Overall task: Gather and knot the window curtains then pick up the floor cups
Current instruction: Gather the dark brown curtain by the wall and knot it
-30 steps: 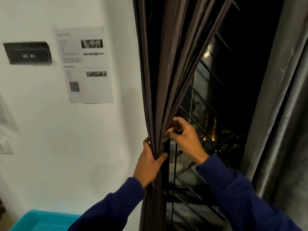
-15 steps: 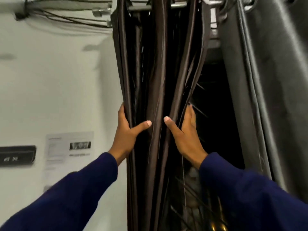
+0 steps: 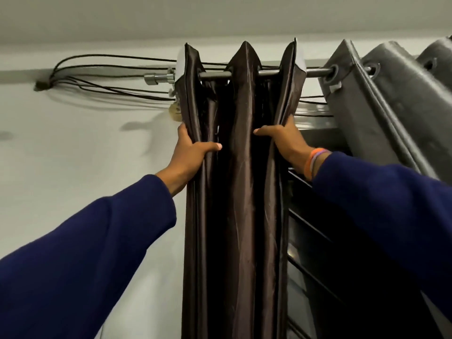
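Observation:
A dark brown curtain (image 3: pixel 242 182) hangs bunched in folds from a metal rod (image 3: pixel 215 75) near the ceiling. My left hand (image 3: pixel 190 150) grips its left edge just below the rod, thumb across the front fold. My right hand (image 3: pixel 286 140) grips the right edge at the same height, fingers hidden behind the fabric. A grey curtain (image 3: pixel 381 104) hangs in folds on the same rod to the right. No cups are in view.
Black cables (image 3: pixel 105 77) run along the white wall to the rod's bracket (image 3: pixel 159 78). Dark window louvres (image 3: pixel 325 231) show behind the curtain at the right. The ceiling is close above.
Both hands have slid up the brown curtain from waist height to just below the rod, and my view has tilted up to the ceiling.

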